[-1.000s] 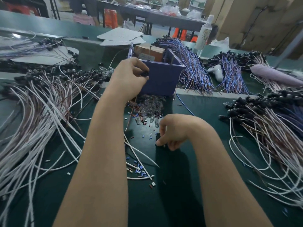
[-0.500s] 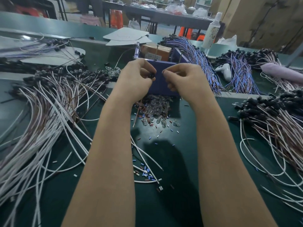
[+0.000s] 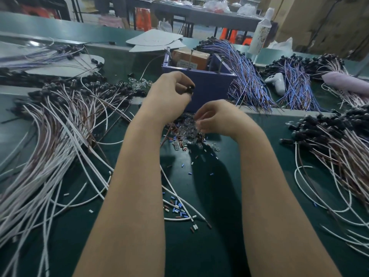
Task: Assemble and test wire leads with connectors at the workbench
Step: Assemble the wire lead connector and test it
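Across the dark green workbench (image 3: 209,196), white wire leads (image 3: 50,148) fan along both sides. Centre frame, the left hand (image 3: 169,94) pinches a black connector (image 3: 189,90) before a purple bin (image 3: 207,86); the right hand (image 3: 217,116) curls over clear parts (image 3: 184,128), grip unclear. Cartons (image 3: 319,21) stand upper right.

I see dim, flat light from overhead, with soft dark shadows on the green table (image 3: 203,246). Motion smears the right grip (image 3: 217,116). The edges bow from the wide lens; the background is soft.

Two hands (image 3: 169,95) (image 3: 219,116), one blue box (image 3: 211,84).
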A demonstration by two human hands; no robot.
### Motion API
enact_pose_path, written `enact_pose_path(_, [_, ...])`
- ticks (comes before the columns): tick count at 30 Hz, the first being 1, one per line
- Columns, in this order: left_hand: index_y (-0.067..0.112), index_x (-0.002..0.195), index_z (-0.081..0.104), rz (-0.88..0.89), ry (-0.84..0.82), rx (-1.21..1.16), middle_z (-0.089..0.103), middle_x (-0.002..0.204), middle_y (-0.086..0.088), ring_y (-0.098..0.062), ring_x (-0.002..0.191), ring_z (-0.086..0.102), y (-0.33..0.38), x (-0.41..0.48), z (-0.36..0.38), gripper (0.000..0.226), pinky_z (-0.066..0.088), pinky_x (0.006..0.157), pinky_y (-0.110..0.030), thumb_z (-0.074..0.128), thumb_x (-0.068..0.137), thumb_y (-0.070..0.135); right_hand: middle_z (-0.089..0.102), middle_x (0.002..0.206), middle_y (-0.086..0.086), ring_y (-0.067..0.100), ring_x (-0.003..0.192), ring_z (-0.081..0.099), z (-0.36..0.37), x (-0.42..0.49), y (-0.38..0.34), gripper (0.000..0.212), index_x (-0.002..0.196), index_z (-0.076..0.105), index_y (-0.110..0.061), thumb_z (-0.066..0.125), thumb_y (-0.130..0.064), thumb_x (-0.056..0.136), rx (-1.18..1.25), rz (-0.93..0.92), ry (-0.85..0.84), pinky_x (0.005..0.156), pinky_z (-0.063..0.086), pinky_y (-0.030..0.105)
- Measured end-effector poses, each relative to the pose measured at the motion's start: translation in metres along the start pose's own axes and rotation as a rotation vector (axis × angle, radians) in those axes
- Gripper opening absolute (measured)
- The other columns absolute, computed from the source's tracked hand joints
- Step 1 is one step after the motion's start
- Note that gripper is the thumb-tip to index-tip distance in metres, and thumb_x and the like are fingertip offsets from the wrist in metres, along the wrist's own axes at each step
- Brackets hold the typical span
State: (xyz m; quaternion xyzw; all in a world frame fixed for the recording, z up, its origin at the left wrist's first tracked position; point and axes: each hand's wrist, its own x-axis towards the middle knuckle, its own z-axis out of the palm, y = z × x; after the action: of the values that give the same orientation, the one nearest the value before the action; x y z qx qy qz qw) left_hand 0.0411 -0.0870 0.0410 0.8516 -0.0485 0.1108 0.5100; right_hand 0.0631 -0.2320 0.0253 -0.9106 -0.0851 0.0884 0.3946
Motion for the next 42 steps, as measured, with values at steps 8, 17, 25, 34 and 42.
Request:
enact_pose_path(8, [0.026,0.094,0.062,0.003,-0.032,0.026,0.069,0.102,-0.003,-0.019,0.097,0.064,-0.001,0.001,0.002,0.018,0.050,0.080,-0.023,0.056,0.090,0.009,0.062,0.065,0.001,0.011,0.060,0.059,-0.013,-0.009,0.017,0.013,0.089,0.069,-0.010,0.074,-0.021,0.082,-0.437,0.275,-0.220,0.063,0.053,0.023])
enact_pose_path(17, [0.023,0.097,0.063,0.000,-0.016,0.019,0.070,0.100,-0.005,-0.020,0.097,0.064,-0.002,0.001,0.003,0.017,0.051,0.089,-0.031,0.058,0.090,0.008,0.065,0.073,0.008,0.015,0.061,0.062,-0.015,-0.003,0.004,0.009,0.084,0.057,-0.016,0.061,-0.010,0.089,0.059,-0.100,0.183,0.062,0.054,0.029])
enact_pose_path(25, [0.018,0.101,0.052,0.059,0.043,-0.004,0.067,0.094,0.001,-0.014,0.093,0.064,-0.001,0.002,0.008,0.016,0.050,0.086,-0.029,0.063,0.088,0.016,0.064,0.068,0.000,0.005,0.053,0.058,-0.014,-0.006,-0.015,0.017,0.088,0.066,-0.020,0.065,-0.038,0.087,0.147,-0.243,0.311,0.064,0.053,0.033])
enact_pose_path(34, [0.013,0.088,0.068,0.127,0.017,0.071,0.071,0.087,-0.007,-0.022,0.086,0.066,0.000,0.002,0.009,0.011,0.052,0.083,-0.037,0.062,0.090,0.021,0.060,0.066,-0.001,0.001,0.046,0.052,-0.014,-0.003,-0.013,0.013,0.082,0.062,-0.019,0.062,-0.030,0.091,0.342,-0.221,0.368,0.054,0.046,0.021])
enact_pose_path(42, [0.014,0.084,0.067,0.163,0.025,0.062,0.070,0.080,-0.003,-0.005,0.058,0.047,-0.001,0.002,0.008,0.014,0.040,0.062,-0.023,0.060,0.091,0.025,0.049,0.062,0.005,0.010,0.051,0.041,-0.011,-0.005,-0.014,0.019,0.071,0.061,-0.019,0.066,-0.026,0.088,0.428,-0.265,0.352,0.051,0.036,0.023])
